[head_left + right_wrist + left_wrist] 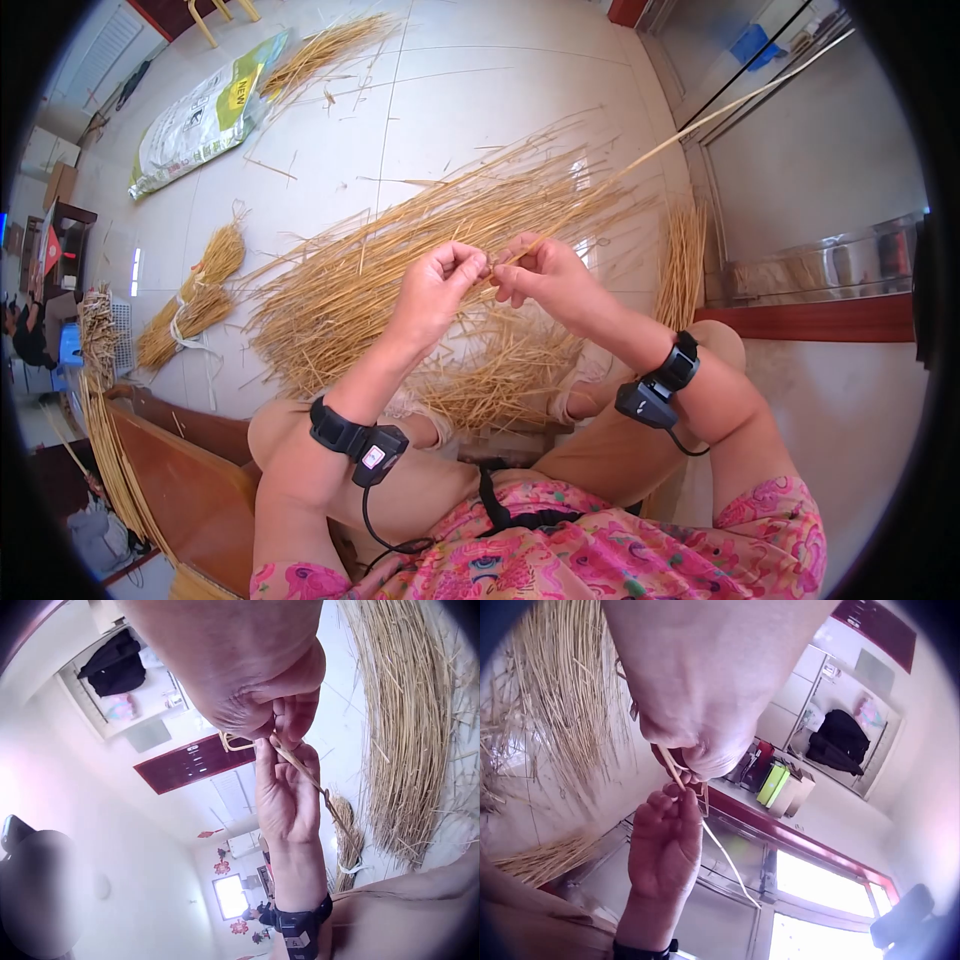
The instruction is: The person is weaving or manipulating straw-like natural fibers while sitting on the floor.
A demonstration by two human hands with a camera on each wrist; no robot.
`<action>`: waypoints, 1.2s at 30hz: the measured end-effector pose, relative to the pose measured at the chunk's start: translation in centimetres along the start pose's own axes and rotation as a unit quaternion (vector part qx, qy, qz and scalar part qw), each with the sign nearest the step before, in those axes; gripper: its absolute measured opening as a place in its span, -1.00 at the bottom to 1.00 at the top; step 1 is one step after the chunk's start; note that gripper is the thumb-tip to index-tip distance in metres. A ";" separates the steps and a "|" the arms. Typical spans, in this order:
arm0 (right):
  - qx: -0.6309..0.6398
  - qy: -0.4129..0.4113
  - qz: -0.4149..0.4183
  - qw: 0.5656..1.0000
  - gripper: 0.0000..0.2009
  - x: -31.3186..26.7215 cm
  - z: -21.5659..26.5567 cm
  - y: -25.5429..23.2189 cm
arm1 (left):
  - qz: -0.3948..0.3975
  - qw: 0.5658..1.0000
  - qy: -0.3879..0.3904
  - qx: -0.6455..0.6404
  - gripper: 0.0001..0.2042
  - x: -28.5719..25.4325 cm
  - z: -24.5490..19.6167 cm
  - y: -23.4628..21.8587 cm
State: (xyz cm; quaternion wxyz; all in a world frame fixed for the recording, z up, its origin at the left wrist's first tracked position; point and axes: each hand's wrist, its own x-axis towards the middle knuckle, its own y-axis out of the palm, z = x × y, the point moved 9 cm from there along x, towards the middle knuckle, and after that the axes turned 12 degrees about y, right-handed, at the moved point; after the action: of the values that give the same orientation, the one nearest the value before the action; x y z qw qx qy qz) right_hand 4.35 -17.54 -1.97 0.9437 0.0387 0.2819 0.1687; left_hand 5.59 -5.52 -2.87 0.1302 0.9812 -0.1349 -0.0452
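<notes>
One long straw stalk (740, 103) runs between both hands, its pale far end rising toward the upper right of the head view. My left hand (437, 290) pinches it between thumb and curled fingers. Close beside it, my right hand (555, 283) pinches the same stalk, fingertips nearly meeting the left ones. In the right wrist view, a darker end of the stalk (323, 791) slants down past the left palm. Beneath the hands, a wide spread of loose straw (350, 290) lies on the floor, with shorter broken straw (490, 385) between the feet.
A tied straw bundle (195, 300) lies at the left, and a white-green sack (195, 130) with straw at its mouth lies farther back. Another straw pile (682, 260) stands by the glass door (810, 160). A brown wooden seat (190, 480) is beside the left leg.
</notes>
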 end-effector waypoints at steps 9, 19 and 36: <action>0.042 0.001 -0.051 0.998 -0.88 -0.2 0.4 -1.8 | -0.010 0.998 -0.070 0.002 -0.77 0.3 -0.2 -1.9; 0.024 -0.016 -0.076 0.997 -0.90 -0.3 1.5 -2.8 | 0.062 0.984 -0.027 0.167 -0.83 -0.7 0.3 -0.7; 0.003 -0.002 -0.160 0.987 -0.81 -1.0 2.8 -5.5 | 0.109 0.969 -0.072 0.211 -0.79 -1.3 -1.0 -1.2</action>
State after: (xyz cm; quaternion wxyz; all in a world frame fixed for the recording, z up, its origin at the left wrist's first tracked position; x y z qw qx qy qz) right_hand 6.79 -23.01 -0.04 0.9590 -0.0035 0.2831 0.0150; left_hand 4.81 -3.84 -2.17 -0.0860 0.9601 -0.2562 -0.0716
